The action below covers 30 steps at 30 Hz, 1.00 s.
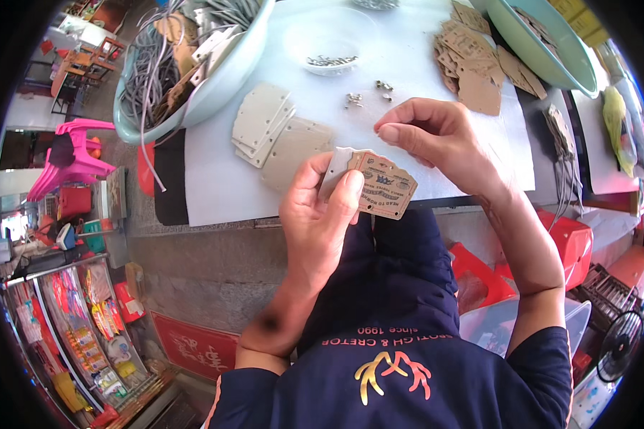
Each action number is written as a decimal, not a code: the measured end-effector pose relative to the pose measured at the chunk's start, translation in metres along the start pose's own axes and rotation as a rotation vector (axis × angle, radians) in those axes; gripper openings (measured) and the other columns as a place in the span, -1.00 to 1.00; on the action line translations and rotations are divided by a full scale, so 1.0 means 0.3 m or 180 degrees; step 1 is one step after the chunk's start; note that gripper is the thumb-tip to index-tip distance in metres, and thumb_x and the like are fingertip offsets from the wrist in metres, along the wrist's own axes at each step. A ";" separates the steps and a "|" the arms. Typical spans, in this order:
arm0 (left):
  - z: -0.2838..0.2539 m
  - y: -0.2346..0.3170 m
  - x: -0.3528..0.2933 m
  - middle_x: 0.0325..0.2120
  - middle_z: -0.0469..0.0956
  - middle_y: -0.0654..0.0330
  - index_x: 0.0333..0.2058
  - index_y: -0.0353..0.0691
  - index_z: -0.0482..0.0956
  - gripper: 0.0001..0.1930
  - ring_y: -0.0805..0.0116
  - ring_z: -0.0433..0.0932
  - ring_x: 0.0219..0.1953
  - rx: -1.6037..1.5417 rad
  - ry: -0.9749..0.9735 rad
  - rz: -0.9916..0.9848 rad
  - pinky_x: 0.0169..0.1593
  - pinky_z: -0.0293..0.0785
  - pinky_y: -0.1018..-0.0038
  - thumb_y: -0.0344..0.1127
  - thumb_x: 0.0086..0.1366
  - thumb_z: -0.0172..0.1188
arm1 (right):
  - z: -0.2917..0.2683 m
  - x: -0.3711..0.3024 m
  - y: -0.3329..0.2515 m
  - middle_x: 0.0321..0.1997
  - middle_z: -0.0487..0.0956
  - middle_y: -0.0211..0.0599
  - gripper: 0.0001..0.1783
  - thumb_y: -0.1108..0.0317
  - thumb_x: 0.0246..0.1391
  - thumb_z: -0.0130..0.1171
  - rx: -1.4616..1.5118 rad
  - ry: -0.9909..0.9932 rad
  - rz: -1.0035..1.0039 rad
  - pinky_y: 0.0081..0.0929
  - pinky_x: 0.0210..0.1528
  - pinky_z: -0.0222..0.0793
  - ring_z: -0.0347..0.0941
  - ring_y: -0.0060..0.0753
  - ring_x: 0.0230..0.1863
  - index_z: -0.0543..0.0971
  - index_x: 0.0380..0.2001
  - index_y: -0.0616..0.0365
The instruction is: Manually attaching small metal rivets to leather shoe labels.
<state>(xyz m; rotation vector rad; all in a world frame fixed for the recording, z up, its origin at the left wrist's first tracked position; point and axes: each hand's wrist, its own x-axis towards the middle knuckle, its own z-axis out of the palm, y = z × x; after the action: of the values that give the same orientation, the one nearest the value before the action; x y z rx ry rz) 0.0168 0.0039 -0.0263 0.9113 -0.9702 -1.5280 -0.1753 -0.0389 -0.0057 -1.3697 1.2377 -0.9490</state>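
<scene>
My left hand (322, 214) pinched a brown printed cardboard tag (385, 184) against a grey backing piece above the pale table (215, 179); my right hand (436, 132) hovered beside it, fingertips pressed together, whether on anything I couldn't tell.

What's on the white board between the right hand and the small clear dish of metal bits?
In the head view, a few loose metal rivets lie scattered on the white board between the right hand and the clear dish; nothing else there.
</scene>
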 end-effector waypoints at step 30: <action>0.074 0.033 0.031 -0.34 0.53 0.27 -0.21 -0.36 0.46 -0.87 0.68 0.44 -0.33 0.0740 -0.0836 -0.0197 -0.25 0.41 0.68 -0.50 0.27 0.15 | -0.133 -0.010 -0.005 -0.58 0.57 -0.38 -0.79 0.33 0.02 0.27 0.0910 -0.1394 0.0815 -0.73 -0.61 0.23 0.33 -0.73 -0.67 0.65 -0.40 0.30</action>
<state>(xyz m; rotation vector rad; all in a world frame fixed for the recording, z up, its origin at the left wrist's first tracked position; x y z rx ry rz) -0.0012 -0.0039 -0.0091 0.9235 -1.3414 -1.6383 -0.2142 -0.0430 0.0030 -1.0868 0.8785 -0.5792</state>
